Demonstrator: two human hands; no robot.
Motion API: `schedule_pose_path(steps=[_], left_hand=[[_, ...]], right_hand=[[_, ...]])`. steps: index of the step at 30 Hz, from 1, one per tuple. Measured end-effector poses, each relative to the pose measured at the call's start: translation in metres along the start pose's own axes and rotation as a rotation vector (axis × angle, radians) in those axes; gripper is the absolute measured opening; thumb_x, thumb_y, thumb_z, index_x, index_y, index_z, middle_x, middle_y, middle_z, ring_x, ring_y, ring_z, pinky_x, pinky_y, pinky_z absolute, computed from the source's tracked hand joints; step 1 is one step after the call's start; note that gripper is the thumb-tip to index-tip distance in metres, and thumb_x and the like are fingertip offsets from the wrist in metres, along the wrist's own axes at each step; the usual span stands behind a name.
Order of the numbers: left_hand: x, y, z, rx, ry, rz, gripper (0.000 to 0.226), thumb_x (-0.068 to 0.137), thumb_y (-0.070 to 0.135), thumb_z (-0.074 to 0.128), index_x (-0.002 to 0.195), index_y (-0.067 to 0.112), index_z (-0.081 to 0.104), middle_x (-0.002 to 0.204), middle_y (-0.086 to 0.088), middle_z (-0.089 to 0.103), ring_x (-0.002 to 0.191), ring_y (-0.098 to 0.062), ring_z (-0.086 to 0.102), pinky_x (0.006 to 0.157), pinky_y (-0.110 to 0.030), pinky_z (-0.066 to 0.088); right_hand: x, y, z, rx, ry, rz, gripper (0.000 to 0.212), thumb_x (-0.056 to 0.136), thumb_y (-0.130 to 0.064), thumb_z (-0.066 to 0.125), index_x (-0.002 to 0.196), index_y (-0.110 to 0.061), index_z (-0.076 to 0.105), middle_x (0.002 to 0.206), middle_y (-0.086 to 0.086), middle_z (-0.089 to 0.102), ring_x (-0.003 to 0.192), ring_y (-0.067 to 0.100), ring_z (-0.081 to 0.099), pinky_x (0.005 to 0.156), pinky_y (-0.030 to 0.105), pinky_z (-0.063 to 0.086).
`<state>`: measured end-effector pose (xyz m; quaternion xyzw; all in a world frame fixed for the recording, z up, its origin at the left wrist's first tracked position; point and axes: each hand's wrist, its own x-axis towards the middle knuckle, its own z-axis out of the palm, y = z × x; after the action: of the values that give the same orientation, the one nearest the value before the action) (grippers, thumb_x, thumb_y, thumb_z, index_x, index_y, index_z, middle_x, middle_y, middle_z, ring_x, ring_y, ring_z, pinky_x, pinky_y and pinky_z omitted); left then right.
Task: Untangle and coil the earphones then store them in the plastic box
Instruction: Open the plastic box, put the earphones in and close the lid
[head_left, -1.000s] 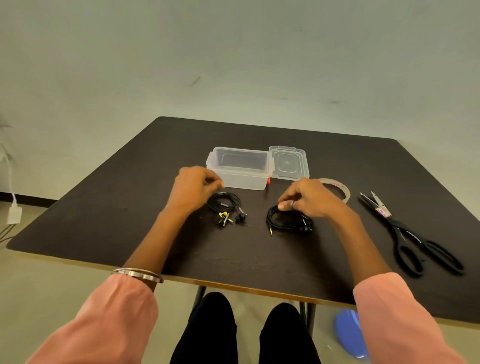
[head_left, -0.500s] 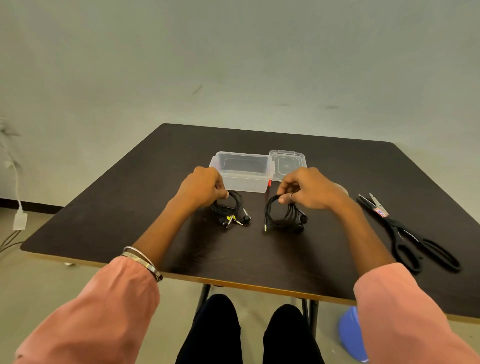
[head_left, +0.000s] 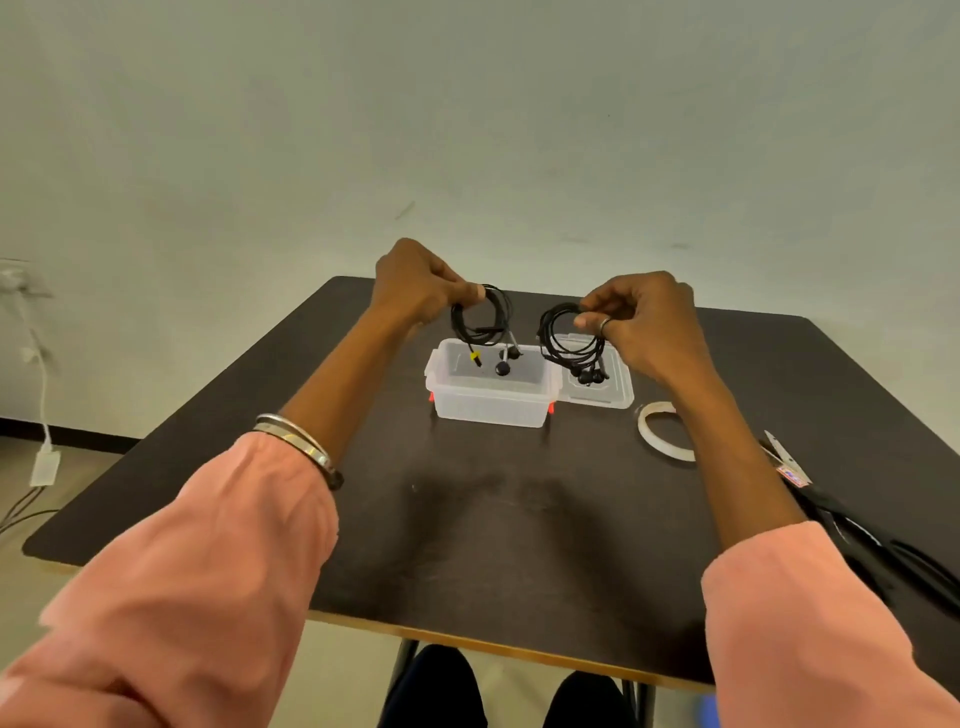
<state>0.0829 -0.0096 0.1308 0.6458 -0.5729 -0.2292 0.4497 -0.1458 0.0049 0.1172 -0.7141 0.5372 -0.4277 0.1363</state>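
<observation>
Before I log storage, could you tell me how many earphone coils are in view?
2. One coil hangs from the left hand over the box; the other from the right hand over the lid.

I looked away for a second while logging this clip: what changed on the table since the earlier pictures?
Both coiled earphone sets left the table. The left hand lifted the left coil over the plastic box; the right hand raised the right coil above the open lid. Box, tape ring and scissors stayed put.
</observation>
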Motion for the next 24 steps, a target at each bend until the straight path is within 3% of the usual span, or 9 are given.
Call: schedule_pose_path(steps=[3, 5, 8, 10, 12, 15, 19, 24], left_hand=[[0.012, 0.002, 0.022, 0.038, 0.035, -0.046, 0.025, 0.063, 0.031, 0.087, 0.068, 0.011, 0.073, 0.073, -0.001, 0.071, 0.076, -0.019, 0.065, 0.081, -0.039, 0.055], [0.014, -0.003, 0.036, 0.122, 0.070, -0.093, 0.030, 0.064, 0.036, 0.085, 0.073, 0.011, 0.072, 0.073, 0.000, 0.068, 0.076, -0.021, 0.062, 0.092, -0.048, 0.047], [0.013, -0.025, 0.052, 0.333, 0.098, -0.196, 0.035, 0.068, 0.042, 0.080, 0.086, 0.014, 0.070, 0.095, -0.005, 0.069, 0.103, -0.029, 0.057, 0.098, -0.051, 0.030], [0.008, -0.042, 0.060, 0.522, 0.096, -0.229, 0.035, 0.074, 0.038, 0.076, 0.097, 0.013, 0.068, 0.116, -0.014, 0.064, 0.128, -0.038, 0.041, 0.102, -0.054, 0.025], [0.004, -0.052, 0.064, 0.707, 0.090, -0.189, 0.037, 0.081, 0.036, 0.072, 0.107, 0.012, 0.064, 0.133, -0.022, 0.052, 0.138, -0.043, 0.024, 0.107, -0.056, 0.021], [0.005, -0.055, 0.066, 0.854, 0.082, -0.096, 0.037, 0.085, 0.039, 0.068, 0.110, 0.011, 0.065, 0.144, -0.025, 0.039, 0.141, -0.044, 0.016, 0.109, -0.057, 0.019], [0.009, -0.061, 0.068, 0.970, 0.062, -0.012, 0.023, 0.085, 0.026, 0.069, 0.104, 0.013, 0.067, 0.141, -0.021, 0.043, 0.141, -0.043, 0.018, 0.108, -0.059, 0.019], [0.013, -0.065, 0.066, 0.822, 0.050, -0.074, 0.028, 0.082, 0.025, 0.073, 0.108, 0.016, 0.067, 0.140, -0.016, 0.047, 0.141, -0.042, 0.020, 0.109, -0.062, 0.017]], right_hand=[[0.002, 0.008, 0.006, 0.047, 0.101, 0.034, 0.011, 0.079, -0.011, 0.076, 0.089, -0.011, 0.073, 0.074, 0.001, 0.067, 0.063, 0.003, 0.059, 0.058, 0.003, 0.043], [0.001, 0.013, 0.009, 0.073, 0.114, 0.059, 0.011, 0.080, -0.012, 0.076, 0.091, -0.011, 0.073, 0.076, 0.002, 0.067, 0.067, 0.007, 0.061, 0.059, 0.003, 0.043], [-0.001, 0.021, 0.012, 0.084, 0.121, 0.069, 0.012, 0.080, -0.012, 0.076, 0.091, -0.010, 0.073, 0.080, 0.003, 0.069, 0.073, 0.013, 0.064, 0.065, 0.009, 0.047], [-0.003, 0.025, 0.015, 0.083, 0.124, 0.081, 0.012, 0.080, -0.012, 0.076, 0.091, -0.010, 0.073, 0.079, 0.002, 0.069, 0.072, 0.012, 0.063, 0.066, 0.011, 0.047], [-0.004, 0.026, 0.018, 0.086, 0.125, 0.091, 0.012, 0.079, -0.012, 0.076, 0.091, -0.011, 0.073, 0.078, 0.002, 0.069, 0.071, 0.011, 0.063, 0.066, 0.012, 0.047], [-0.003, 0.027, 0.023, 0.097, 0.123, 0.102, 0.011, 0.079, -0.011, 0.077, 0.089, -0.012, 0.073, 0.078, 0.002, 0.069, 0.072, 0.012, 0.064, 0.068, 0.015, 0.048], [0.001, 0.025, 0.028, 0.080, 0.116, 0.094, 0.010, 0.080, -0.012, 0.076, 0.090, -0.012, 0.073, 0.079, 0.002, 0.069, 0.073, 0.012, 0.063, 0.068, 0.014, 0.047], [0.011, 0.018, 0.036, 0.041, 0.146, 0.048, 0.011, 0.082, -0.013, 0.074, 0.093, -0.010, 0.074, 0.083, 0.003, 0.070, 0.074, 0.011, 0.063, 0.072, 0.017, 0.048]])
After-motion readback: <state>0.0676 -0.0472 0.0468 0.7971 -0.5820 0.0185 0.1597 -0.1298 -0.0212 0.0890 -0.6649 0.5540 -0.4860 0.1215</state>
